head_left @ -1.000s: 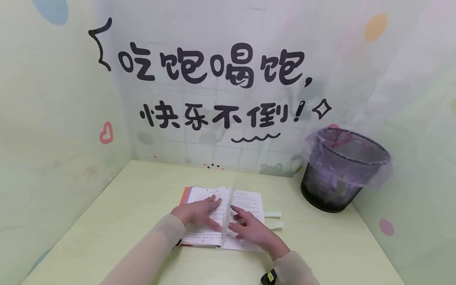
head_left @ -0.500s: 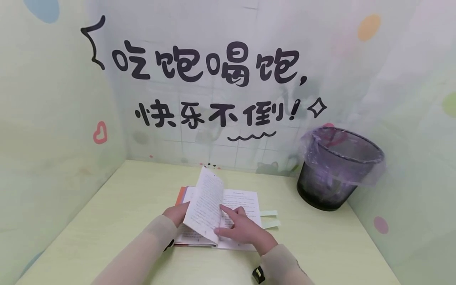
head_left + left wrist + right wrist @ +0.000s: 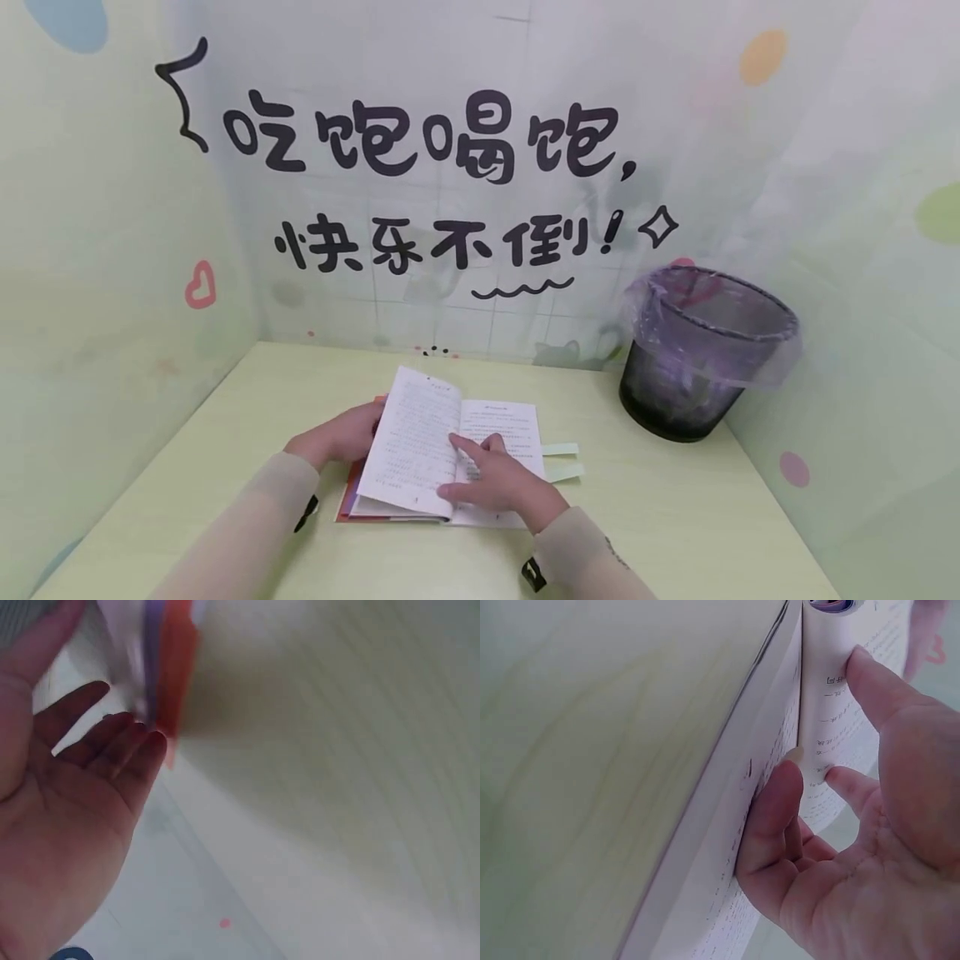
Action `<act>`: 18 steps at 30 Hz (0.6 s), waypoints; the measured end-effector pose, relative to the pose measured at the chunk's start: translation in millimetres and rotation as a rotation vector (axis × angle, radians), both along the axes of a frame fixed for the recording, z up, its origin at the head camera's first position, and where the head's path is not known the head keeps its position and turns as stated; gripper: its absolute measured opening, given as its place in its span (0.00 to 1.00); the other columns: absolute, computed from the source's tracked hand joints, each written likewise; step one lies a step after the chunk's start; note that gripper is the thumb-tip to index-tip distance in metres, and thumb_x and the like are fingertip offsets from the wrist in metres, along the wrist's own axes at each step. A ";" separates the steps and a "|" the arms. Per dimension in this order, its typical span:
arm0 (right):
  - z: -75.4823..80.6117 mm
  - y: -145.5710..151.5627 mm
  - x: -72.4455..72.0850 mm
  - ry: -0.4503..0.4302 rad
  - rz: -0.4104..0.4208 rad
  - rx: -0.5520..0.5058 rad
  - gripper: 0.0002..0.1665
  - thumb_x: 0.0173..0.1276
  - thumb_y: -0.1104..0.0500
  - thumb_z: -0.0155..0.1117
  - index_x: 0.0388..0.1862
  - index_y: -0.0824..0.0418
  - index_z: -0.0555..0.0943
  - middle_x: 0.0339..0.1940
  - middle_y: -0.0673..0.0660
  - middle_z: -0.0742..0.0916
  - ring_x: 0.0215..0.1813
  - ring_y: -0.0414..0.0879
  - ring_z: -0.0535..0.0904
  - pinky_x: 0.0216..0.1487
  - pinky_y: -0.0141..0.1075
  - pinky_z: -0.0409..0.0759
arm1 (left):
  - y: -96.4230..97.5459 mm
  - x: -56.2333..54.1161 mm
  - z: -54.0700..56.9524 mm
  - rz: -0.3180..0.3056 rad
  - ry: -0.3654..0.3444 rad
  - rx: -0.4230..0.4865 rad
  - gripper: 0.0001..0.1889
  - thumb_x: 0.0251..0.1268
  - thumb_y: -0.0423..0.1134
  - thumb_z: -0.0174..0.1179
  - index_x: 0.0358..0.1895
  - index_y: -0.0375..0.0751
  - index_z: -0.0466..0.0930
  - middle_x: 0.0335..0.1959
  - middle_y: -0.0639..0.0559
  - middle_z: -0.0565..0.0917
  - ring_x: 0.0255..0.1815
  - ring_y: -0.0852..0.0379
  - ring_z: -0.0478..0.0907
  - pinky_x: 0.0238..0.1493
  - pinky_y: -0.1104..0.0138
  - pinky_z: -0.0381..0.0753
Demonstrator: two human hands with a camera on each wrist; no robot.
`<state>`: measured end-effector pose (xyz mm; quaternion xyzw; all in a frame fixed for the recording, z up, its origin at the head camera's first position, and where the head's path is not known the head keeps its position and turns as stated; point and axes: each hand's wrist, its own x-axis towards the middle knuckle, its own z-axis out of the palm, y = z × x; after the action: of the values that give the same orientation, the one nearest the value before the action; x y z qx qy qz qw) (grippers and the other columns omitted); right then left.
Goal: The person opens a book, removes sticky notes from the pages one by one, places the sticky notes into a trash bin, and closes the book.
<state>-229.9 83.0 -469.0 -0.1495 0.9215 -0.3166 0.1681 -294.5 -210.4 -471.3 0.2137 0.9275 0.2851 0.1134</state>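
Observation:
An open book (image 3: 517,429) lies on the table, with printed pages and an orange and purple cover edge at its left. One page (image 3: 412,433) stands slightly raised over the left side. My left hand (image 3: 341,435) is at the book's left edge, its fingertips partly hidden behind that page. In the left wrist view its fingers are loosely extended, touching the orange cover edge (image 3: 176,667). My right hand (image 3: 495,483) presses its thumb and index finger on the left page near the spine. Its other fingers bend against the right page, as the right wrist view shows.
Pale green paper tabs (image 3: 562,450) stick out from the book's right side. A black bin (image 3: 675,400) with a purple plastic liner stands at the table's back right. Printed walls (image 3: 420,333) enclose the pale table (image 3: 202,467) on the left, back and right.
The page has turned from upright over to the left and come down lower. My left hand has moved out to the left edge; my right hand has shifted left onto the page.

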 end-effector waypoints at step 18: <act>3.1 -5.2 -0.4 0.035 0.012 0.075 0.56 0.68 0.30 0.76 0.90 0.34 0.63 0.71 0.68 0.72 0.51 0.50 0.82 0.62 0.56 0.86 | 38.8 5.9 29.1 0.046 0.102 0.010 0.33 0.77 0.45 0.70 0.79 0.37 0.74 0.82 0.33 0.72 0.84 0.29 0.66 0.84 0.34 0.65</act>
<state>-230.4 77.9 -465.8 -0.1541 0.9347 -0.2780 0.1592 -288.6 -171.6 -442.2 0.2071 0.9353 0.2809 0.0583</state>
